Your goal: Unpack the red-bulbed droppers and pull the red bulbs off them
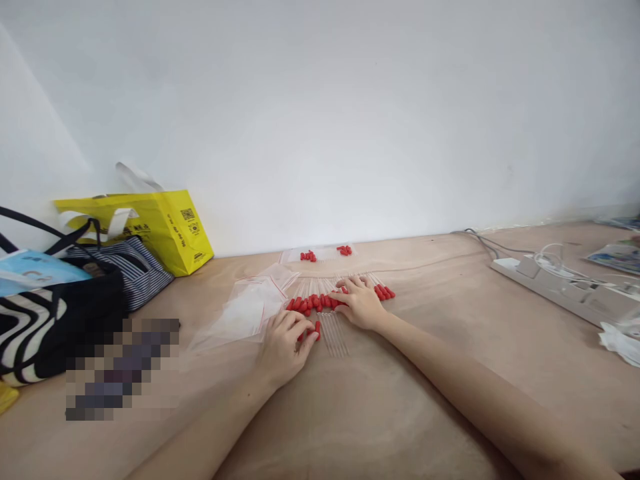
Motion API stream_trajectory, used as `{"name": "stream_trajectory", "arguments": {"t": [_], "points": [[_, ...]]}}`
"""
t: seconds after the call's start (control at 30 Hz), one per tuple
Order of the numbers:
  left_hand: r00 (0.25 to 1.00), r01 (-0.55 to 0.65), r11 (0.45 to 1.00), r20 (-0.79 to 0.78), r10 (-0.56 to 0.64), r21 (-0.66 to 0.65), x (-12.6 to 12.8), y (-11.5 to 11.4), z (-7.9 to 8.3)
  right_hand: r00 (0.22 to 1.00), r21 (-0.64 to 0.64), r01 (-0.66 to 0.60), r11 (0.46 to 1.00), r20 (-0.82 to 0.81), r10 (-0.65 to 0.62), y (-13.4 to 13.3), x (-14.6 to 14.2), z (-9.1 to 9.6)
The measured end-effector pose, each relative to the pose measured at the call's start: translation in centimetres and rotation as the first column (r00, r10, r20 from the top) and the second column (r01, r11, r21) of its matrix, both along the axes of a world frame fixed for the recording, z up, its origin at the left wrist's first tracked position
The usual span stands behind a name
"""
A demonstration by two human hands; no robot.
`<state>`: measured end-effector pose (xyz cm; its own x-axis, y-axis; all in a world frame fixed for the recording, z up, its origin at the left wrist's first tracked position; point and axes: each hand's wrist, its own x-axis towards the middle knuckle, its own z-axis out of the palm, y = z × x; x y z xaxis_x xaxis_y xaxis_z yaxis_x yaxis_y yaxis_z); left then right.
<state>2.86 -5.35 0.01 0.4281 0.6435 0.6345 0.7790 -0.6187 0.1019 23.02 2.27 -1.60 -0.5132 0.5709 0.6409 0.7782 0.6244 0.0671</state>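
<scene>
Several thin clear tubes with red rubber bulbs (314, 303), which look like droppers, lie fanned in a row on the table. My left hand (286, 343) is at the row's near left, thumb and fingers closed around a red bulb (317, 330). Just right of it lies a small group of clear tubes (334, 335), with no red bulbs visible on them. My right hand (363, 303) rests over the right part of the row, fingers spread and touching the bulbs. It hides some of them; more red bulbs (384, 293) show past its far side.
Clear zip bags (250, 307) overlap left of the row. Farther back, a bag (327, 253) shows two red clusters. A yellow bag (185, 233), a striped pouch (133, 267) and a black bag (60, 327) stand left. A power strip (530, 280) with cables and crumpled tissue (620, 343) lie right.
</scene>
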Motion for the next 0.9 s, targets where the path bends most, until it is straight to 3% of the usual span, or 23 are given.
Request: {"name": "stream_trajectory", "arguments": {"t": [0.2,0.37,0.53,0.67,0.77,0.9], "points": [[0.997,0.005,0.999,0.071,-0.002,-0.034,-0.3,0.5,-0.2,0.996,0.17,-0.086,0.982,-0.019,0.091,0.5,0.0,-0.6],[0.978,0.112,0.969,0.195,-0.07,-0.218,-0.5,0.7,0.2,0.982,0.441,-0.151,0.885,-0.031,0.184,-2.0,-0.4,-0.2],[0.944,0.183,0.869,0.329,-0.024,-0.46,0.7,-0.2,0.8,0.934,0.566,-0.312,0.763,0.035,0.355,-5.4,-1.6,0.2],[0.843,0.343,0.742,0.537,0.028,-0.577,2.0,-0.8,1.0,0.904,0.532,-0.388,0.753,0.058,0.424,-6.1,-2.2,0.3],[0.854,0.293,0.776,0.518,0.051,-0.559,2.0,-0.8,0.7,0.901,0.475,-0.4,0.784,0.046,0.431,-6.1,-1.7,0.2],[0.962,0.055,0.902,0.264,0.067,-0.428,1.1,-0.5,0.2,0.93,0.456,-0.325,0.829,-0.005,0.368,-6.1,0.4,0.0]]}}
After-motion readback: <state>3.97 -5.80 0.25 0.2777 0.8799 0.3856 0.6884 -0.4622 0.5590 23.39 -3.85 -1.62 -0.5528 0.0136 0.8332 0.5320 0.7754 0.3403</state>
